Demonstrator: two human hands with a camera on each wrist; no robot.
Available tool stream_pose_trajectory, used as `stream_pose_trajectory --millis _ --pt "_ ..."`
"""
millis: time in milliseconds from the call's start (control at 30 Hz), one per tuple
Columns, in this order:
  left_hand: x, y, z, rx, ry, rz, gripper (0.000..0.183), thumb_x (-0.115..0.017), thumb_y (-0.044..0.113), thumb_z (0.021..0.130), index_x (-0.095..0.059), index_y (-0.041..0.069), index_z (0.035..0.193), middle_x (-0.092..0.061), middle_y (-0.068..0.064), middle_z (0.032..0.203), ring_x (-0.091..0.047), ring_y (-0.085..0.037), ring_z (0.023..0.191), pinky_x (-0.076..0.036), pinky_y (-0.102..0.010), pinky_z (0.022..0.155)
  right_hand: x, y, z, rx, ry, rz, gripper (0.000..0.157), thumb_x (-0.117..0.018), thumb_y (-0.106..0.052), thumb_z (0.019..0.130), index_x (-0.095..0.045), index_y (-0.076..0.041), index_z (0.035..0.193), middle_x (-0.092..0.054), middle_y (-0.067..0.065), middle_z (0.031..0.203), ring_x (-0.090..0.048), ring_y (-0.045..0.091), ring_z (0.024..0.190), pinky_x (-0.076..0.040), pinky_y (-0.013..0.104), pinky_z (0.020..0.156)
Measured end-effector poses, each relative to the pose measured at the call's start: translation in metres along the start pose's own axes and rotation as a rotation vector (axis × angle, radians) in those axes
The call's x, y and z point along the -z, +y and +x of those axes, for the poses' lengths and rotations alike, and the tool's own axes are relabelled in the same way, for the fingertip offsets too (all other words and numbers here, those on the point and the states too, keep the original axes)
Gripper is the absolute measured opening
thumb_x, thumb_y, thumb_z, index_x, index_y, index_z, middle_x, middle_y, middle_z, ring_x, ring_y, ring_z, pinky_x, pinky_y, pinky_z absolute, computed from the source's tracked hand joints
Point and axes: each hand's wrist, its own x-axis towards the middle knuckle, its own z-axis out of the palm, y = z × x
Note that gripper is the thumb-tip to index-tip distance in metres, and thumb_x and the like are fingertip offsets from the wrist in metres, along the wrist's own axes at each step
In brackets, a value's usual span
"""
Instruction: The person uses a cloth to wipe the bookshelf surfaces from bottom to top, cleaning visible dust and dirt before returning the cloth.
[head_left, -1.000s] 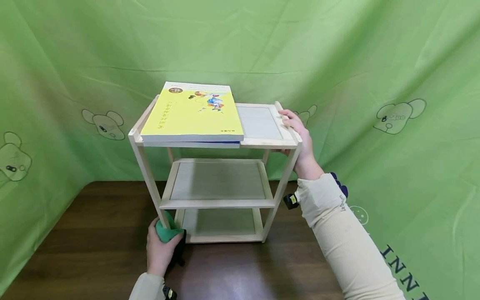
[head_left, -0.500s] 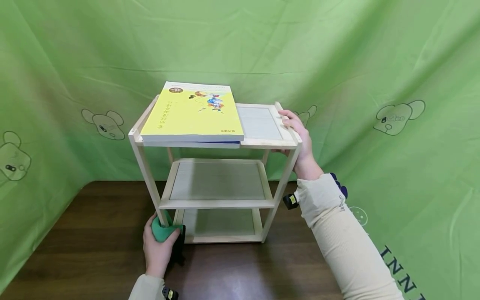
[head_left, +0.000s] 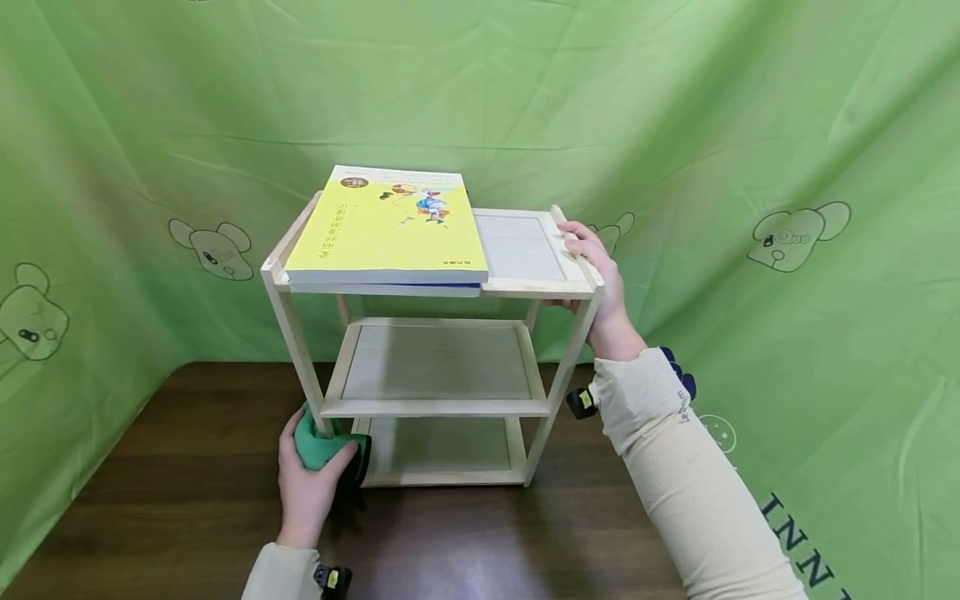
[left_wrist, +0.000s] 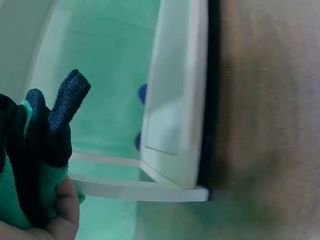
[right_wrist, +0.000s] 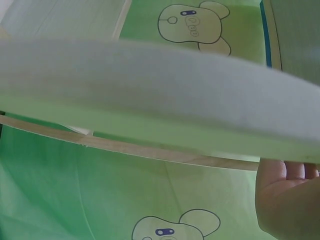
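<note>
A three-tier pale wooden shelf (head_left: 435,407) stands upright on the brown floor. My left hand (head_left: 303,496) holds a green cloth (head_left: 321,450) with dark edging, wrapped about the lower part of the front left leg (head_left: 300,354). In the left wrist view the bunched cloth (left_wrist: 10,200) shows dark folds, with the thumb (left_wrist: 66,210) against it. My right hand (head_left: 611,292) grips the right side of the top tier, fingers over its side rail and the thumb side underneath. In the right wrist view a blurred shelf post (right_wrist: 160,85) crosses in front of the right hand (right_wrist: 290,200).
On the top tier's left lies a yellow book (head_left: 390,233), over another book with a blue edge (head_left: 457,291). Green fabric (head_left: 480,83) with bear drawings hangs close behind and at both sides. Dark wooden flooring (head_left: 450,542) extends in front of the shelf.
My left hand has slid the cloth a little up the front left leg, drifting slightly leftward. The right hand keeps its grip on the top tier, and the books have stayed put.
</note>
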Motion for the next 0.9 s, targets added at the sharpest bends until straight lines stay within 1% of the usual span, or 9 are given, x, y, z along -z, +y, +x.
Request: stream_pose_trajectory --millis 100,200,367,500,600,767,900 --pt "0.001 0.007 0.001 -0.006 0.007 -0.006 0.087 -0.076 0.024 0.077 -0.022 0.033 0.145 -0.035 0.000 0.141 -0.038 -0.015 0.117 -0.031 -0.035 0.092 0.000 0.001 0.000 -0.002 0.001 0.005 0.027 -0.041 -0.022 0.090 -0.051 -0.024 0.114 -0.036 0.005 0.132 -0.045 0.022 0.091 -0.043 0.027 0.047" --pt "0.003 0.015 0.001 -0.018 0.009 -0.016 0.088 -0.076 0.023 0.076 -0.021 0.036 0.144 -0.035 0.003 0.142 -0.038 -0.013 0.118 -0.032 -0.033 0.092 0.000 0.001 0.000 -0.001 0.002 0.008 0.027 -0.041 -0.022 0.090 -0.052 -0.024 0.114 -0.036 0.005 0.132 -0.045 0.022 0.093 -0.043 0.027 0.047" --pt "0.009 0.031 0.002 -0.028 0.006 -0.021 0.092 -0.076 0.024 0.076 -0.017 0.039 0.144 -0.032 0.000 0.144 -0.035 -0.019 0.125 -0.031 -0.041 0.095 0.000 0.001 0.000 -0.001 0.004 0.005 0.028 -0.041 -0.021 0.090 -0.052 -0.024 0.115 -0.037 0.005 0.133 -0.045 0.022 0.095 -0.044 0.027 0.048" --pt "0.013 0.043 0.002 -0.051 0.011 -0.020 0.093 -0.077 0.023 0.075 -0.016 0.040 0.144 -0.032 -0.001 0.143 -0.034 -0.019 0.124 -0.030 -0.040 0.095 0.000 0.001 0.000 0.002 0.008 -0.003 0.030 -0.041 -0.021 0.089 -0.052 -0.023 0.117 -0.037 0.005 0.134 -0.045 0.022 0.098 -0.045 0.027 0.049" --pt "0.014 0.049 0.002 -0.063 0.003 -0.016 0.095 -0.078 0.023 0.074 -0.015 0.040 0.143 -0.032 -0.002 0.143 -0.034 -0.020 0.124 -0.029 -0.041 0.094 0.001 0.001 0.000 0.006 0.008 -0.008 0.031 -0.041 -0.021 0.090 -0.051 -0.022 0.119 -0.037 0.005 0.134 -0.045 0.022 0.098 -0.045 0.027 0.049" --pt "0.016 0.053 0.000 -0.070 -0.040 0.004 0.098 -0.077 0.022 0.075 -0.010 0.039 0.144 -0.027 -0.004 0.146 -0.031 -0.022 0.126 -0.028 -0.046 0.098 0.001 0.001 0.000 0.000 0.005 0.001 0.029 -0.041 -0.021 0.090 -0.052 -0.023 0.117 -0.037 0.005 0.134 -0.046 0.022 0.095 -0.045 0.027 0.048" --pt "0.019 0.056 0.000 -0.069 -0.117 0.016 0.100 -0.074 0.020 0.077 -0.002 0.042 0.144 -0.015 -0.006 0.150 -0.022 -0.024 0.131 -0.022 -0.050 0.102 0.001 0.001 -0.001 0.003 0.002 -0.003 0.029 -0.041 -0.021 0.090 -0.052 -0.024 0.116 -0.037 0.005 0.133 -0.046 0.022 0.095 -0.045 0.027 0.048"
